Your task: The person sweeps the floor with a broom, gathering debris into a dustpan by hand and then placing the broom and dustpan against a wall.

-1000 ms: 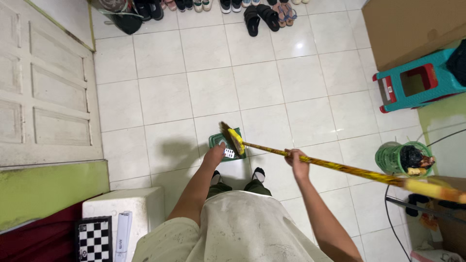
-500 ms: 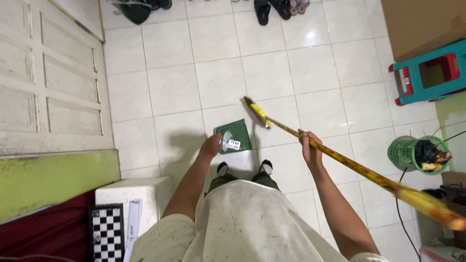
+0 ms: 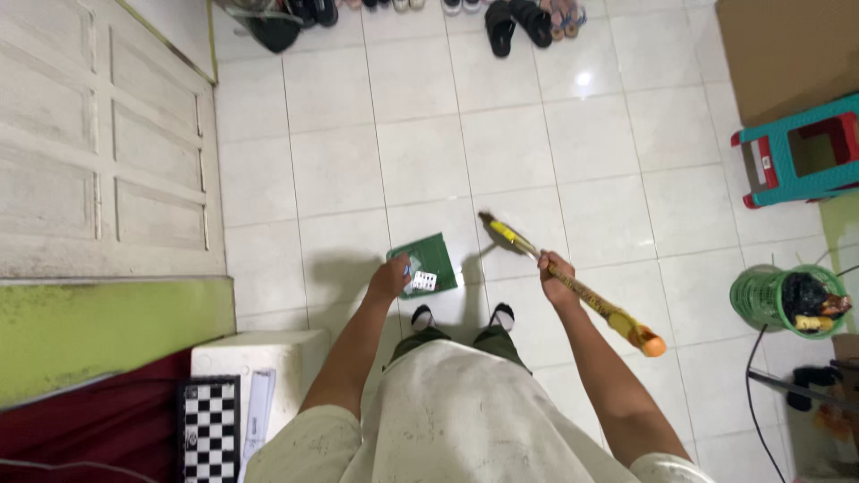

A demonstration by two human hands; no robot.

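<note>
White tiled floor (image 3: 420, 152), pale panelled door (image 3: 98, 152) on the left, green wall ledge (image 3: 107, 331) below it.

Nearest: chessboard (image 3: 208, 429) lying on a white box (image 3: 259, 358), bottom left. Two feet just ahead of the person's own body.

Left hand (image 3: 390, 277) is closed around the near edge of a green dustpan (image 3: 428, 264), which sits low over the tile with a few small bits of litter in it. Looks like thin plastic: light, stiff, a bit flexible at the lip. Hold it by the rear edge or handle and keep it level, or the litter slides out.

Right hand (image 3: 557, 280) is wrapped tight around the yellow patterned broom handle (image 3: 582, 293), mid-shaft. Broom head (image 3: 497, 228) is down at the floor just right of the dustpan, orange end cap towards the person. Long, rigid, light; the smooth shaft may twist in the grip. A mid-shaft grip suits short strokes.

Right: green wire bin (image 3: 761, 300), teal and red stool (image 3: 796, 152), cardboard box (image 3: 787, 49). Far edge: row of sandals (image 3: 519, 20).
</note>
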